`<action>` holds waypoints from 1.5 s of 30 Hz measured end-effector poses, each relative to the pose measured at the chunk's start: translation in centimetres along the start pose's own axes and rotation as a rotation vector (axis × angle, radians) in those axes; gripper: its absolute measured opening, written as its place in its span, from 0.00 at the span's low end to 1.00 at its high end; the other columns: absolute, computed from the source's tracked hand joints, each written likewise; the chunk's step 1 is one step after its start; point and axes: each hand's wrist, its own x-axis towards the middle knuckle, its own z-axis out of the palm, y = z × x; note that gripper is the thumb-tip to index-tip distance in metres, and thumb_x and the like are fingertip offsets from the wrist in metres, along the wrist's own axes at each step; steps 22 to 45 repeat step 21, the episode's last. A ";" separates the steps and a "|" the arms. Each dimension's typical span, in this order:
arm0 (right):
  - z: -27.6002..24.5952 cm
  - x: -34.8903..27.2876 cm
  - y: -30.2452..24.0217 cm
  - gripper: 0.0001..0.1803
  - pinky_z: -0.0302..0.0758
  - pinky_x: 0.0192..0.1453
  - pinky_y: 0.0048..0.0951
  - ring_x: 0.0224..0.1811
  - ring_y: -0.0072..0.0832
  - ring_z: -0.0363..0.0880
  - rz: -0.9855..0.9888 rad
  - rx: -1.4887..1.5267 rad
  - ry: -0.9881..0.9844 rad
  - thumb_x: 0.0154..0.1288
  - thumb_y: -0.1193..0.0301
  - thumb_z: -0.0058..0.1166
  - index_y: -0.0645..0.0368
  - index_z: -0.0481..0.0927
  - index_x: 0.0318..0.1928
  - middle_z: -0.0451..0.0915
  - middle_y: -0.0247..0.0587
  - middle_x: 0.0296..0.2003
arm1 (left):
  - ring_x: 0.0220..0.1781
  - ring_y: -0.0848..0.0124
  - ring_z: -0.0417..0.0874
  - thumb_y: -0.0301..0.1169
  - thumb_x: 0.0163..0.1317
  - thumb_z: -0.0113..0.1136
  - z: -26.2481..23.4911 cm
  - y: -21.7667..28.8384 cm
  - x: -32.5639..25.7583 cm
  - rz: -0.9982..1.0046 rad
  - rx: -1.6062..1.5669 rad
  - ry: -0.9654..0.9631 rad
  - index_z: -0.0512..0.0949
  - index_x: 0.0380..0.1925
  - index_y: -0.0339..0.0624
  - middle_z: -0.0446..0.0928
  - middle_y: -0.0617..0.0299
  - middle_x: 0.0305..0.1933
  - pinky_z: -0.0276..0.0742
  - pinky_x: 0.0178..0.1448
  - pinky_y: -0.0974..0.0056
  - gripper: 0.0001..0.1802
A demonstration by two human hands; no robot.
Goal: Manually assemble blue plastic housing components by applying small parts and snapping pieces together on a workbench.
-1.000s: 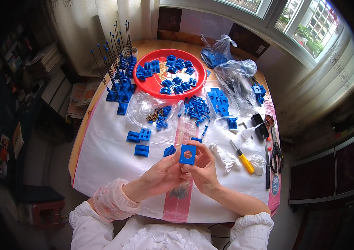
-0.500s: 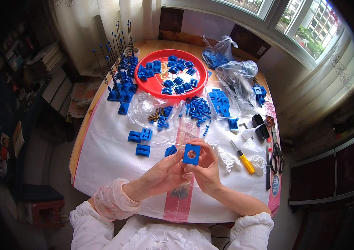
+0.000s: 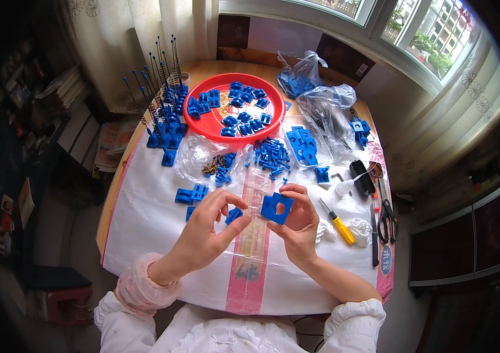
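Observation:
My right hand (image 3: 300, 226) holds a blue plastic piece (image 3: 271, 217) with a square face and a round hole, pinched between thumb and fingers. Part of the piece shows behind that face, on its left. My left hand (image 3: 200, 235) is apart from it, thumb and fingers spread, with nothing between them. Just beyond the gap between left thumb and forefinger, a small blue part (image 3: 233, 216) lies on the white table cover; I cannot tell whether the fingers touch it. Blue curved brackets (image 3: 184, 196) lie past my left hand, one partly hidden by it.
A red tray (image 3: 203, 130) of blue parts stands at the back. Blue bases with springs (image 3: 167, 132) crowd the far left. Screws (image 3: 211, 169) and blue pegs (image 3: 272, 156) lie mid-table. At right are a yellow-handled screwdriver (image 3: 344, 230), scissors (image 3: 387, 220) and plastic bags (image 3: 326, 112).
My left hand has let go of the blue piece and moved left, its fingers spreading. The piece stays in my right hand, now tilted. The view has shifted slightly.

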 end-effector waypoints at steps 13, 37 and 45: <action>-0.6 0.3 -0.5 0.28 0.67 0.53 0.33 0.56 0.32 0.66 -0.425 -0.465 0.074 0.46 0.74 0.74 0.53 0.79 0.50 0.67 0.45 0.54 | 0.52 0.58 0.70 0.41 0.47 0.76 2.0 3.6 2.7 0.292 0.414 0.061 0.77 0.36 0.39 0.70 0.52 0.47 0.66 0.57 0.57 0.23; -0.7 0.3 -1.3 0.27 0.65 0.53 0.34 0.56 0.32 0.66 -0.502 -0.545 0.087 0.46 0.72 0.74 0.50 0.79 0.50 0.66 0.45 0.55 | 0.54 0.58 0.69 0.40 0.46 0.77 2.3 3.9 2.9 0.324 0.428 0.067 0.78 0.38 0.40 0.69 0.51 0.50 0.65 0.59 0.57 0.24; -0.7 0.3 -1.3 0.27 0.65 0.53 0.34 0.56 0.32 0.66 -0.502 -0.545 0.087 0.46 0.72 0.74 0.50 0.79 0.50 0.66 0.45 0.55 | 0.54 0.58 0.69 0.40 0.46 0.77 2.3 3.9 2.9 0.324 0.428 0.067 0.78 0.38 0.40 0.69 0.51 0.50 0.65 0.59 0.57 0.24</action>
